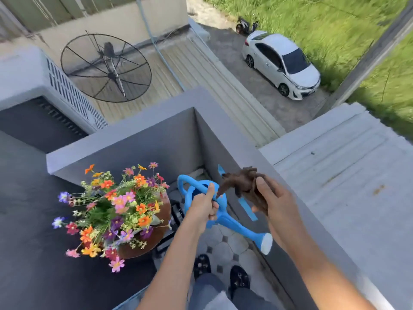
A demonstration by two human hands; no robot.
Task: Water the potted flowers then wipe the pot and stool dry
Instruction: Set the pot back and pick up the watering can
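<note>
Left hand (204, 206) fingers clamp the blue plastic watering can (220, 217) handle; right hand (276, 201) fingers grip a crumpled brown cloth (244, 184). Brown round flowerpot (156, 233) lower left; stool mostly hidden beneath.

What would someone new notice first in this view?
Probably the bright multicoloured flowers in the round brown pot at lower left. Beside them, the left hand holds a blue plastic watering can, and the right hand a dark brown cloth.
</note>
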